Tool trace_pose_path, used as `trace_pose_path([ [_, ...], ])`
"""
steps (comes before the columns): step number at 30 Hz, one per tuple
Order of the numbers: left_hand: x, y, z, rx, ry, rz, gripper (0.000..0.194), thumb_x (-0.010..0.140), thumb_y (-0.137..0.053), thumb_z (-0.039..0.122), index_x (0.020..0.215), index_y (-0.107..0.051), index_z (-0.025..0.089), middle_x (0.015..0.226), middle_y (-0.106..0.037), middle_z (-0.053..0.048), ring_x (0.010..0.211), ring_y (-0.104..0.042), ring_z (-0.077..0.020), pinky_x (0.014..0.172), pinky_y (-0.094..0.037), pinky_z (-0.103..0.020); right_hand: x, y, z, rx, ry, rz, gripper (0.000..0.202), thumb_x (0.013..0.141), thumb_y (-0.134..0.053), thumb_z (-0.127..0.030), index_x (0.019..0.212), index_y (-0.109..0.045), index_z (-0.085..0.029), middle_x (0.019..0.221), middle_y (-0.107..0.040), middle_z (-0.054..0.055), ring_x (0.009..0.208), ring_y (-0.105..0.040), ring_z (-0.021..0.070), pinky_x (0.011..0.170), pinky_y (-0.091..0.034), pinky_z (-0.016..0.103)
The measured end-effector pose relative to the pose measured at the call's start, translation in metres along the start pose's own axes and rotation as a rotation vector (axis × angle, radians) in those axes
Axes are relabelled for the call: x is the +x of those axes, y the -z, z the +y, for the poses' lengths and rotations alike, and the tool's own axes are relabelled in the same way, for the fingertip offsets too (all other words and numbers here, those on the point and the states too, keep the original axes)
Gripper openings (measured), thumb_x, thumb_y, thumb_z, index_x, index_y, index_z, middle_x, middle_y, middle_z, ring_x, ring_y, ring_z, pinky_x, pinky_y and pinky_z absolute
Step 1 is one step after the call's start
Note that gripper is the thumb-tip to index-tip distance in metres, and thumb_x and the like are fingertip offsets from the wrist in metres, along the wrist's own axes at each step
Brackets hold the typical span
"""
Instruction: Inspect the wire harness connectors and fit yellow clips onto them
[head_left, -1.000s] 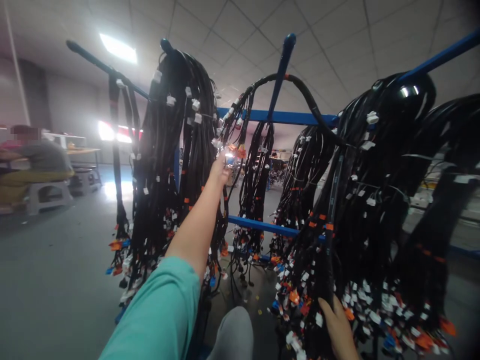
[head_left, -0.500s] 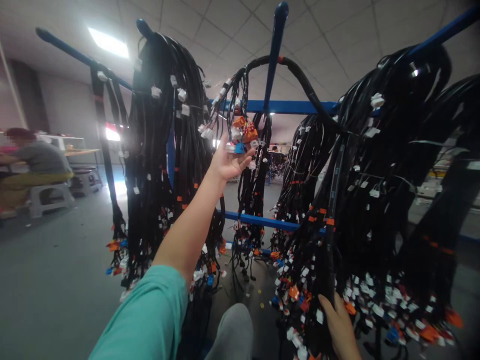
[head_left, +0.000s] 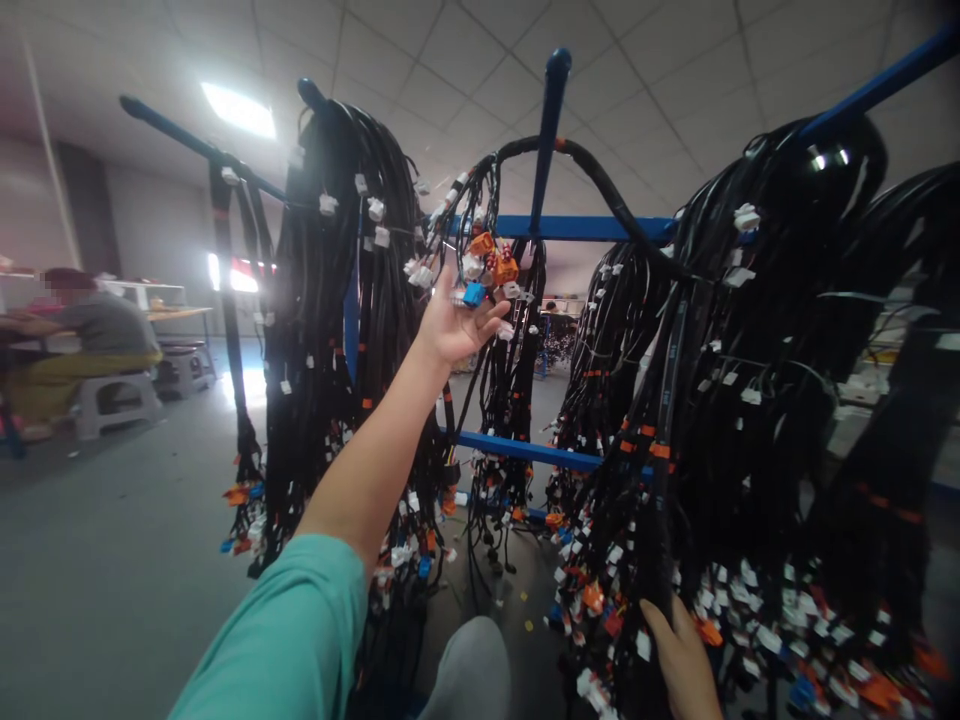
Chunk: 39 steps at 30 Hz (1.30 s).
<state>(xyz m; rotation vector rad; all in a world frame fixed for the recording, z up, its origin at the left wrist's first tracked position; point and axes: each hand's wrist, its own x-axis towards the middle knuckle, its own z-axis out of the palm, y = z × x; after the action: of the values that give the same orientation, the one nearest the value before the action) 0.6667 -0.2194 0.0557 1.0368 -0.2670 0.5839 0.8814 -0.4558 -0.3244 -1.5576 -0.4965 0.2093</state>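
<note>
My left hand is raised, palm up with its fingers apart, just under a cluster of orange, white and blue connectors. Whether the fingertips touch them I cannot tell. The cluster belongs to a black wire harness draped over a blue rack arm. Low on the right, my right hand is closed around the taped black trunk of a wire harness, its thumb showing on the near side. Some of its fingers are hidden behind the cables.
Thick bundles of harnesses hang on the blue rack, to the left and the right. Their connectors dangle low. A blue crossbar runs behind. A person sits on a grey stool at far left.
The view has shifted slightly, so the rack and harnesses appear a little lower. My left hand stays under the connectors, and my right hand keeps its hold on the harness.
</note>
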Motion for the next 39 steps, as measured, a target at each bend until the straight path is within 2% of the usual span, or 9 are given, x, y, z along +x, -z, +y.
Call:
trace_pose_path([
  [8, -0.006, 0.001, 0.004, 0.039, -0.017, -0.06, 0.079, 0.08, -0.014, 0.067, 0.128, -0.042, 0.011, 0.086, -0.067, -0.012, 0.076, -0.066, -0.0251, 0.053, -0.051, -0.027, 0.002, -0.001, 0.003, -0.008, -0.001, -0.011, 0.063, 0.062, -0.051, -0.052, 0.114, -0.052, -0.016, 0.119, -0.056, 0.01, 0.118, -0.043, 0.0318, 0.105, -0.026, 0.042],
  [14, -0.013, -0.008, 0.005, 0.075, -0.047, -0.08, 0.08, 0.079, -0.011, 0.069, 0.123, -0.047, 0.013, 0.08, -0.067, -0.01, 0.056, -0.063, -0.0172, 0.046, -0.048, -0.023, 0.002, -0.001, 0.004, -0.019, 0.028, 0.015, 0.061, 0.062, -0.052, -0.052, 0.111, -0.055, -0.017, 0.118, -0.058, 0.008, 0.117, -0.044, 0.0315, 0.105, -0.027, 0.042],
  [21, -0.016, -0.019, 0.004, 0.174, -0.111, -0.082, 0.075, 0.078, -0.02, 0.07, 0.125, -0.047, 0.018, 0.077, -0.066, -0.008, 0.034, -0.042, -0.0058, 0.032, -0.033, -0.017, 0.004, -0.002, 0.009, 0.018, 0.016, 0.013, 0.06, 0.061, -0.053, -0.052, 0.111, -0.056, -0.018, 0.116, -0.059, 0.008, 0.115, -0.046, 0.0304, 0.104, -0.029, 0.041],
  [24, -0.016, -0.019, 0.003, 0.204, -0.123, -0.05, 0.076, 0.077, -0.023, 0.071, 0.13, -0.044, 0.021, 0.084, -0.067, -0.01, 0.033, -0.041, -0.0059, 0.03, -0.03, -0.019, 0.003, -0.001, 0.01, 0.015, 0.009, 0.027, 0.06, 0.061, -0.053, -0.052, 0.11, -0.056, -0.018, 0.114, -0.06, 0.007, 0.113, -0.048, 0.0299, 0.102, -0.031, 0.041],
  [29, -0.017, -0.018, 0.003, 0.239, -0.108, -0.025, 0.082, 0.075, -0.015, 0.074, 0.139, -0.031, 0.024, 0.103, -0.066, -0.011, 0.039, -0.049, -0.0096, 0.036, -0.038, -0.024, 0.0, -0.002, 0.004, 0.022, -0.007, 0.006, 0.061, 0.061, -0.053, -0.053, 0.111, -0.054, -0.018, 0.118, -0.057, 0.008, 0.114, -0.046, 0.0306, 0.103, -0.028, 0.042],
  [33, -0.015, -0.023, -0.005, 0.265, -0.135, -0.001, 0.083, 0.075, -0.012, 0.074, 0.138, -0.032, 0.023, 0.101, -0.066, -0.01, 0.038, -0.049, -0.0091, 0.037, -0.038, -0.024, -0.001, -0.004, 0.0, 0.025, -0.024, 0.009, 0.06, 0.06, -0.052, -0.053, 0.109, -0.054, -0.018, 0.112, -0.06, 0.009, 0.113, -0.046, 0.0315, 0.104, -0.028, 0.043],
  [37, -0.007, -0.032, -0.025, 0.315, -0.251, 0.08, 0.069, 0.082, -0.02, 0.064, 0.133, -0.04, 0.022, 0.095, -0.067, -0.009, 0.042, -0.051, -0.0095, 0.042, -0.04, -0.024, 0.001, -0.004, 0.004, 0.014, -0.019, 0.011, 0.057, 0.06, -0.053, -0.053, 0.106, -0.055, -0.019, 0.111, -0.061, 0.008, 0.114, -0.046, 0.0314, 0.103, -0.029, 0.044],
  [39, -0.001, -0.035, -0.034, 0.326, -0.319, 0.146, 0.063, 0.083, -0.028, 0.062, 0.129, -0.044, 0.023, 0.095, -0.066, -0.008, 0.05, -0.056, -0.012, 0.047, -0.042, -0.025, 0.002, -0.004, 0.006, 0.007, -0.014, 0.007, 0.056, 0.061, -0.053, -0.053, 0.105, -0.055, -0.018, 0.112, -0.06, 0.009, 0.114, -0.047, 0.0314, 0.103, -0.03, 0.044],
])
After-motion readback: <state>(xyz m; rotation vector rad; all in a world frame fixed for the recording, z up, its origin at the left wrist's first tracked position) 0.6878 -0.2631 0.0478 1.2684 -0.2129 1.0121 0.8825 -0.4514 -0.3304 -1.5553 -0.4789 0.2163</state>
